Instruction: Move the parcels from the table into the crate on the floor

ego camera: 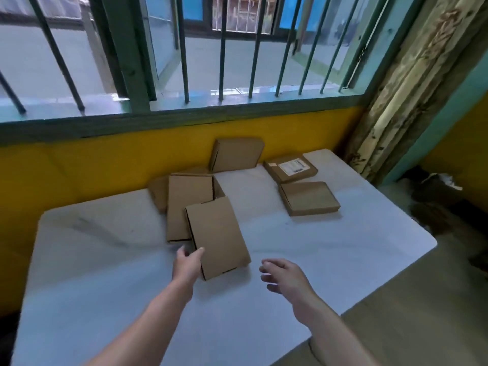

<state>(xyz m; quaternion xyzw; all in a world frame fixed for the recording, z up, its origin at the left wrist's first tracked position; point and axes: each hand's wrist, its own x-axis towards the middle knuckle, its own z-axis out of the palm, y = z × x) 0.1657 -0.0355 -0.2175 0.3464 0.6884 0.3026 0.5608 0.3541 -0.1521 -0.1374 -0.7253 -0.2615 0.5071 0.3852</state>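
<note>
Several flat brown cardboard parcels lie on a white table. The nearest parcel lies tilted over another parcel in a small heap. My left hand touches its left edge, thumb on top and fingers at the side. My right hand hovers to the right of that parcel, fingers spread, holding nothing. Farther back, one parcel lies flat, a parcel with a white label lies behind it, and one parcel leans against the wall. The crate is not in view.
A yellow wall and a barred window stand behind the table. A patterned curtain hangs at the right. Dark clutter lies on the floor beyond the table's right edge.
</note>
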